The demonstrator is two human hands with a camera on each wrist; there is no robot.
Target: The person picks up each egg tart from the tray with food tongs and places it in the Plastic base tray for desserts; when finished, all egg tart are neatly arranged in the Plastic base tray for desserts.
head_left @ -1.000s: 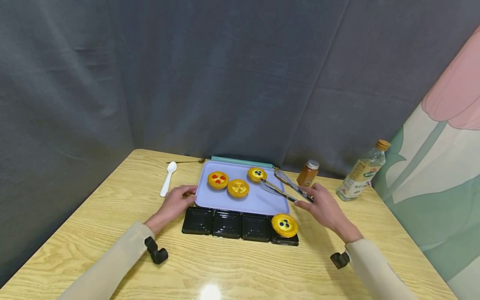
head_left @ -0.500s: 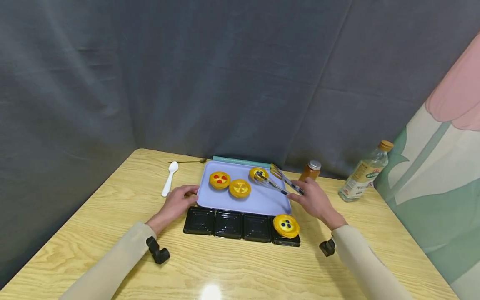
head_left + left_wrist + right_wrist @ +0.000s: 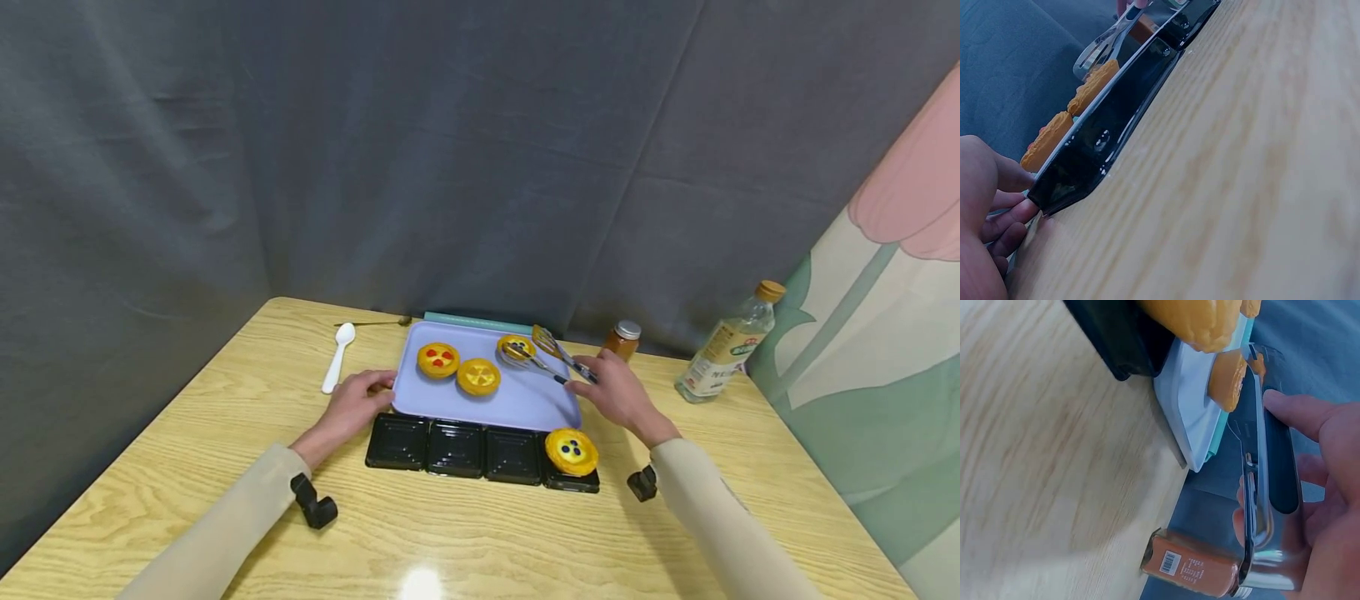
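Observation:
My left hand (image 3: 356, 407) grips the left edge of a lilac tray (image 3: 532, 402), thumb and fingers at its near corner in the left wrist view. My right hand (image 3: 618, 392) holds metal serving tongs (image 3: 542, 364) with dark grips. The tongs' spread ends lie either side of a blueberry-topped egg tart (image 3: 507, 342) at the tray's back, one end passing over it in the head view. An egg tart with red toppings (image 3: 438, 360) and one with yellow wedges (image 3: 478, 377) sit side by side on the tray's left half.
Before the tray lies a black plastic tray (image 3: 454, 448) with several compartments; another blueberry tart (image 3: 572, 452) sits in its rightmost one. A spice jar (image 3: 622, 340) and glass bottle (image 3: 727, 346) stand right. A white spoon (image 3: 338, 358) lies left.
My right hand has moved left and a little away from me, bringing the tongs' ends from beside the back blueberry tart to around it. My left hand stays at the tray's edge.

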